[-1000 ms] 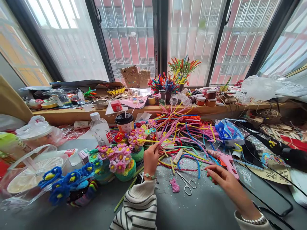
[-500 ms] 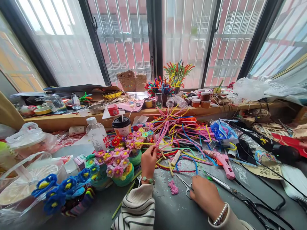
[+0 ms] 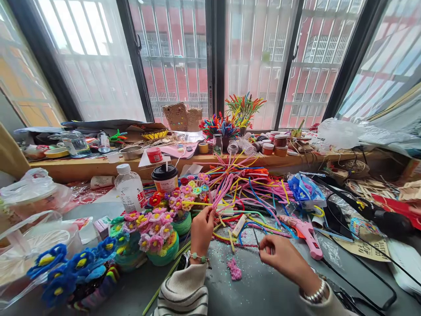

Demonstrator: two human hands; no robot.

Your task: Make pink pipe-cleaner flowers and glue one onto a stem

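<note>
My left hand (image 3: 201, 237) pinches the lower ends of a bunch of looped pink pipe cleaners (image 3: 221, 193), which stands up from the fingers. In my right hand (image 3: 286, 259) is a small pair of scissors (image 3: 255, 237). Its blades point up and away, while the curled fingers hide most of the handles. A gap separates the scissors from the pink bunch. On the grey table between my hands lies a fuzzy pink clump (image 3: 234, 268) among scattered glitter. Behind the hands spreads a tangled pile of coloured pipe cleaners (image 3: 276, 192).
Pots of pipe-cleaner flowers (image 3: 158, 226) crowd the left, with blue flowers (image 3: 79, 263) nearer. A plastic bottle (image 3: 130, 191) and a lidded cup (image 3: 165, 179) stand behind them. To the right are a pink glue gun (image 3: 309, 237), its cable, and a blue packet (image 3: 305, 189).
My right hand has lifted the small scissors off the table, their blades now pointing upward. My left hand still pinches the pink pipe cleaners. The view has tilted up slightly.
</note>
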